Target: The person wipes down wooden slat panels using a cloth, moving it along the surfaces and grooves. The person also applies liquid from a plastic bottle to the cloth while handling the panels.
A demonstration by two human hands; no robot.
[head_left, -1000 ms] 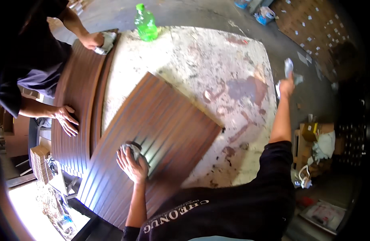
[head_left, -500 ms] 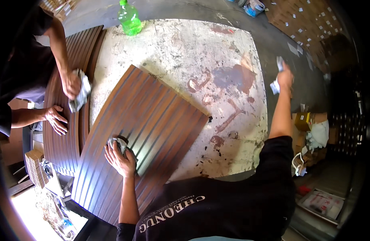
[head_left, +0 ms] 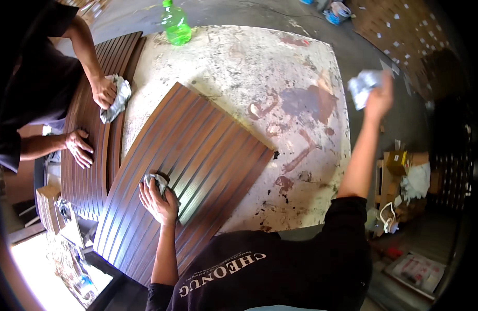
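A brown wood-grain panel (head_left: 197, 150) with dark lengthwise grooves lies at an angle on the paint-stained white table (head_left: 239, 67). My left hand (head_left: 161, 206) rests on its near part, a crumpled grey rag (head_left: 157, 181) held between thumb and fingers. Out past the table's right edge, my right hand (head_left: 380, 101) is raised in the air, gripping a white cloth (head_left: 364, 87). Motion blurs that hand and cloth slightly. The cloth touches neither the panel nor the table.
At left, a co-worker's hand (head_left: 105, 92) presses a pale rag (head_left: 117, 98) on another grooved brown panel (head_left: 86, 166); their other hand (head_left: 79, 147) lies on it. A bottle of green liquid (head_left: 175, 23) stands at the table's far edge. Boxes (head_left: 397, 162) sit at right.
My right hand has swung slightly right, and its cloth shows more broadly. My left hand stays almost in place on the panel. The co-worker's rag has moved up along their panel.
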